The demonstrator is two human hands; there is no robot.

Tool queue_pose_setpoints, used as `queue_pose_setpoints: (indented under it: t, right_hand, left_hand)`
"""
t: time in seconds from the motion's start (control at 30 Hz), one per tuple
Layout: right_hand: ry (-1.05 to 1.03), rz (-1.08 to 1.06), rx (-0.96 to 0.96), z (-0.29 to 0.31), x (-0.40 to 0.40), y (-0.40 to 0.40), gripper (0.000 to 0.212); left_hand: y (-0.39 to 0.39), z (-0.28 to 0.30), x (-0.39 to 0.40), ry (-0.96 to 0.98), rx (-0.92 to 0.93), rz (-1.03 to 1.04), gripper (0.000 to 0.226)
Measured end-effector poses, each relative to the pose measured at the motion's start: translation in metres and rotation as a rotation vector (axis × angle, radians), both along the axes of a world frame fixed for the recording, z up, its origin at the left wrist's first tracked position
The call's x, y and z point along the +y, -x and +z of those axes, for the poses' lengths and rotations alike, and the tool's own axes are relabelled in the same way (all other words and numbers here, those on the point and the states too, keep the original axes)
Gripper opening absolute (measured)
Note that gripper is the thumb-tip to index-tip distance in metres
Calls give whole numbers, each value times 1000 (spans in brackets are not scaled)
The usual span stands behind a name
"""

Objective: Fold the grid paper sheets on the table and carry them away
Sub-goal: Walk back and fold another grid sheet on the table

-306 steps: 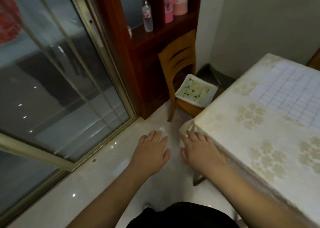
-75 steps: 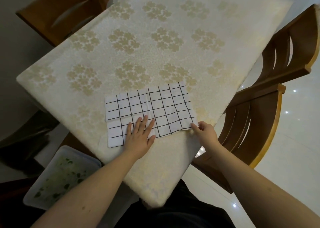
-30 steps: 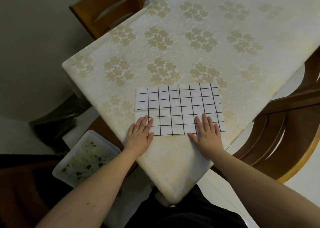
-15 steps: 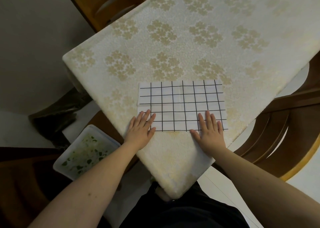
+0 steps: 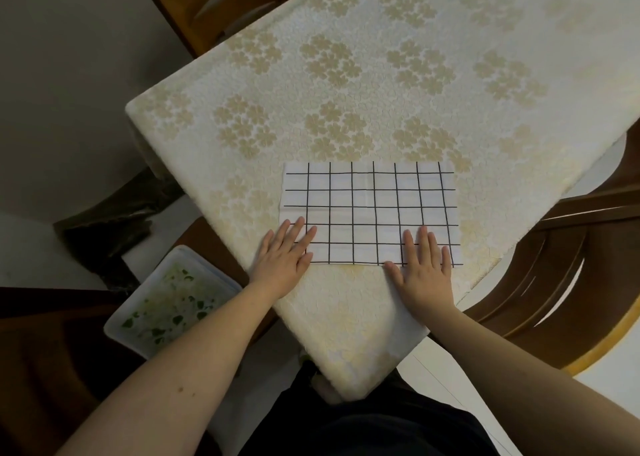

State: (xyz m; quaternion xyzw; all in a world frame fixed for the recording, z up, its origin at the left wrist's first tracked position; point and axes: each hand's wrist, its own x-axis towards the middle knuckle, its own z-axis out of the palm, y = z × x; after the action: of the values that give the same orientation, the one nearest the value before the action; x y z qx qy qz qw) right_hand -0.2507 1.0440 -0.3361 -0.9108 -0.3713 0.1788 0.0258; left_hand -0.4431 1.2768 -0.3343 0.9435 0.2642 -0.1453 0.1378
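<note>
A white grid paper sheet (image 5: 369, 210) with black lines lies flat near the table's close corner, with a faint crease across it. My left hand (image 5: 284, 258) rests palm down on the sheet's near left corner, fingers spread. At the near right corner my right hand (image 5: 424, 267) lies flat too, its fingers on the paper's lower edge. Neither hand grips the sheet.
The table (image 5: 381, 75) wears a cream cloth with gold flowers. Wooden chairs stand at the right (image 5: 554, 282) and at the far left (image 5: 214, 9). A white tray of green scraps (image 5: 169, 303) sits low at the left, beside a dark bag (image 5: 114, 220).
Both hands stay flat on the sheet's near edge over the last second; the view has shifted slightly. Earlier my right hand pinched the sheet's right corner and the paper lay askew.
</note>
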Motion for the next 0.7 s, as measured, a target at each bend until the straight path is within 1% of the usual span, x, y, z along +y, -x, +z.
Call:
queue_pose_setpoints:
  t: [0.07,0.17,0.23,0.37,0.47,0.7]
  right_hand:
    - [-48,60,-25,3,10,11,73]
    - [-124,210,-15,4,41,38,66]
    - [-163,224,7,2,68,56,64]
    - [-109,202,46,-7,91,68,62]
    - [-113,190,30,-11,77,53,63]
    - [-55,-16,12,-4,-1,2,62]
  left_hand:
    - [0,-1,0,-8,2,-2,58]
    - [0,-3,0,-11,0,0,64]
    - [0,-3,0,-1,-1,14,68]
    - [-2,-4,0,-21,29,24,71]
    - [-1,-3,0,-17,31,14,72]
    - [0,-5,0,-29,21,-5,72]
